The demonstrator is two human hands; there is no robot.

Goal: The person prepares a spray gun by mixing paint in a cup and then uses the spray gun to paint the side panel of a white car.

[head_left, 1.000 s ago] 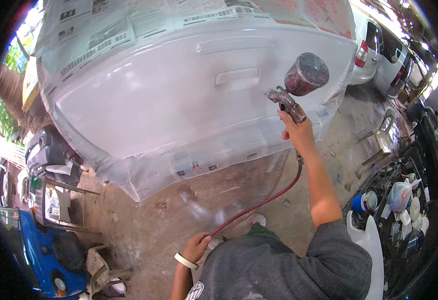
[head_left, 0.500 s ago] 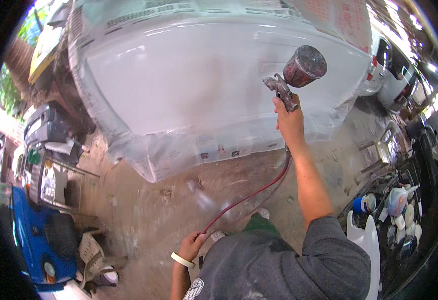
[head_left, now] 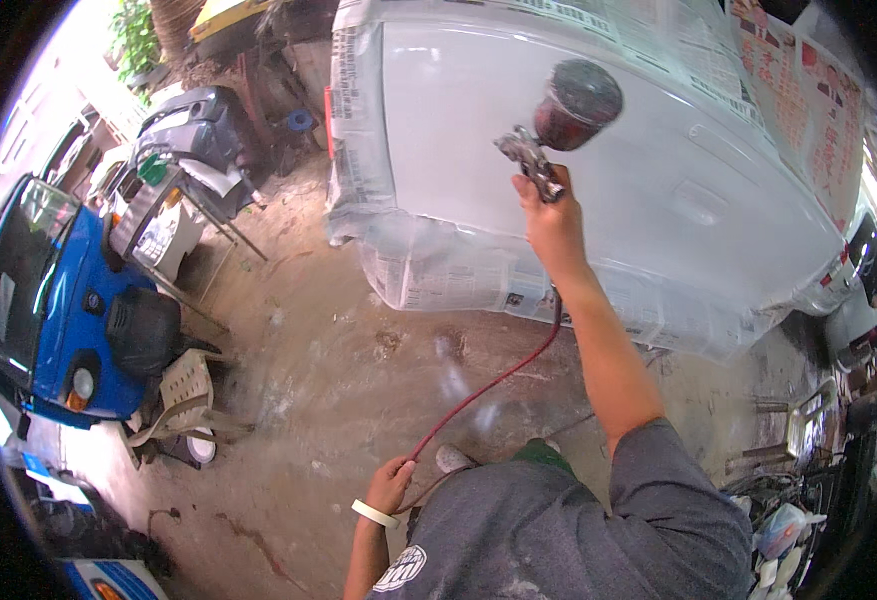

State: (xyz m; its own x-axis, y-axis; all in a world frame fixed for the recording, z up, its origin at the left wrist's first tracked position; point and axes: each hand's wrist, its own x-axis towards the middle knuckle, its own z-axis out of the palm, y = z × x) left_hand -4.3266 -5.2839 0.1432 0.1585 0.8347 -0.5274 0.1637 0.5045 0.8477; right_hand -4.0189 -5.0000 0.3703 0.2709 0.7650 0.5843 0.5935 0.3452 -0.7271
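Observation:
My right hand [head_left: 554, 225] is raised and shut on a metal spray gun [head_left: 530, 160] with a dark red cup [head_left: 576, 103] on top. The gun points at the white rear panel of a car [head_left: 598, 190] masked with newspaper [head_left: 458, 280] along its edges. A red air hose [head_left: 488, 385] runs down from the gun to my left hand [head_left: 390, 484], which holds it low near my waist. That wrist wears a pale band.
A blue small vehicle [head_left: 53, 300] stands at the left with a white plastic chair [head_left: 183, 400] beside it. Loose car body parts [head_left: 183, 130] lie on a stand at upper left. Cluttered bottles and tools [head_left: 788, 530] sit at lower right. The floor is stained concrete.
The view has swung left, so the white panel now sits to the right. My right hand has carried the spray gun toward the panel's left side. My left hand still holds the hose.

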